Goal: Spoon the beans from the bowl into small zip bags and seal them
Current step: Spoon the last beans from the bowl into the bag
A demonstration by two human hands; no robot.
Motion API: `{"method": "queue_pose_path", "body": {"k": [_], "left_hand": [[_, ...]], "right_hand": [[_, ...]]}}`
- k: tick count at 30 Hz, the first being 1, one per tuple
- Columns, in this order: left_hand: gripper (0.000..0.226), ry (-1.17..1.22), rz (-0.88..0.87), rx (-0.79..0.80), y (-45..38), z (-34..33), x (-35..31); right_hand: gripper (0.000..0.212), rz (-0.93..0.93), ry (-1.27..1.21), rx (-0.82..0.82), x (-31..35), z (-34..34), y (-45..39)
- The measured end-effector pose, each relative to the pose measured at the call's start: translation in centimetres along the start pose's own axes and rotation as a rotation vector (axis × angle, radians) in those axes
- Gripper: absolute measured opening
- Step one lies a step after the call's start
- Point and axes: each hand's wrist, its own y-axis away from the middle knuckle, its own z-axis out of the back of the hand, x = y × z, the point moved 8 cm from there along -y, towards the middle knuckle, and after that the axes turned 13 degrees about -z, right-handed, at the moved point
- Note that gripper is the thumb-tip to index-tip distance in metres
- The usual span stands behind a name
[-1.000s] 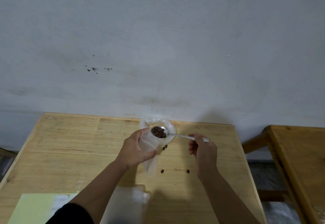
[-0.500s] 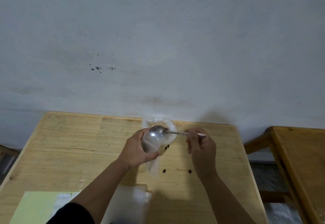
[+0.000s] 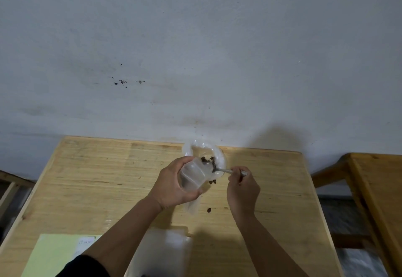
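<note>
My left hand grips a small clear zip bag and holds its mouth open above the table. My right hand pinches the handle of a metal spoon whose tip is tilted into the bag's mouth. Dark beans sit at the mouth, by the spoon's tip. Behind the bag stands a clear plastic bowl near the table's far edge. A few loose beans lie on the wood below the bag.
The wooden table meets a grey wall at its far edge. A pale green sheet lies at the front left. A stack of clear bags lies near my left forearm. A second wooden table stands to the right across a gap.
The spoon carried beans one second ago, then turned over at the bag's mouth. Now its tip is inside the mouth and beans are dropping in. Both hands stayed in place.
</note>
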Motion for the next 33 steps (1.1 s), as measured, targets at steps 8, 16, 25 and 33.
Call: {"method": "queue_pose_path", "body": {"k": [8,16,25,33], "left_hand": [[0.084,-0.005,-0.076,0.010,-0.3,-0.5,0.1],[0.089,-0.045,-0.013,-0.025,0.5,0.3,1.9],[0.087,-0.023,0.008,-0.040,0.3,0.1,2.7],[0.111,-0.010,0.024,-0.034,0.1,0.0,2.6]], "right_hand": [[0.016,-0.504,-0.408,0.213,-4.8,-3.0,0.5],[0.017,-0.611,-0.589,0.289,-5.1,-3.2,-0.7],[0.017,-0.471,-0.597,0.221,-2.0,0.3,-1.4],[0.018,-0.326,-0.554,0.281,1.4,2.1,-0.5]]}}
